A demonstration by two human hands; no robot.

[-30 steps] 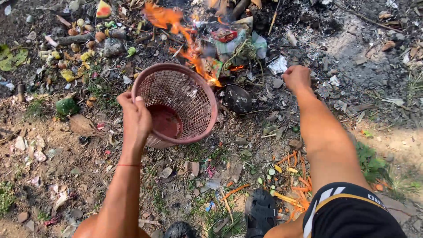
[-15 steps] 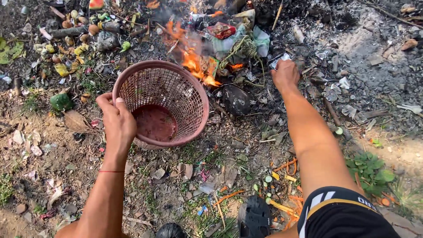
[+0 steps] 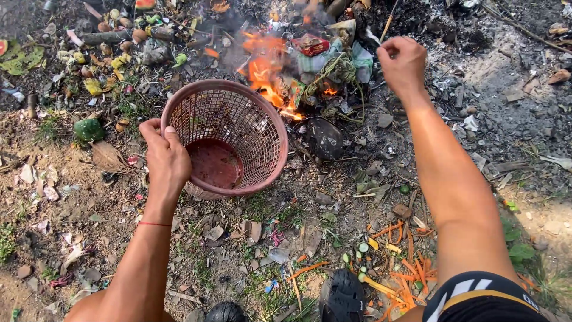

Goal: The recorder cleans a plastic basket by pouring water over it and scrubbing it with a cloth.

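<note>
A pink mesh basket (image 3: 229, 140) is held at its near-left rim by the left hand (image 3: 164, 158), the grip clamped on the rim with the thumb inside and the fingers wrapped over the edge. The basket is tilted, its mouth turned up toward the camera, so that its reddish bottom is seen. Its far-right rim lies just beside the flames (image 3: 268, 77), and its underside is close to the ground (image 3: 250, 238); whether it touches cannot be told. The right hand (image 3: 404, 62) is held out over the right edge of the burning rubbish (image 3: 328, 59), the fingers curled together in a loose fist; whether something thin is pinched in them cannot be told. Beyond the fire a strip of discarded fruit and peels (image 3: 113, 36) is spread along the upper left. To the right of the right arm, grey ash and charred ground (image 3: 506, 77) are seen, with only small scraps on them. Between the two arms the soil is littered with dry leaves and bits of plastic, and orange carrot strips (image 3: 405, 262) are heaped near the lower right. A dark shoe (image 3: 342, 295) is seen at the bottom edge, close to those strips.
</note>
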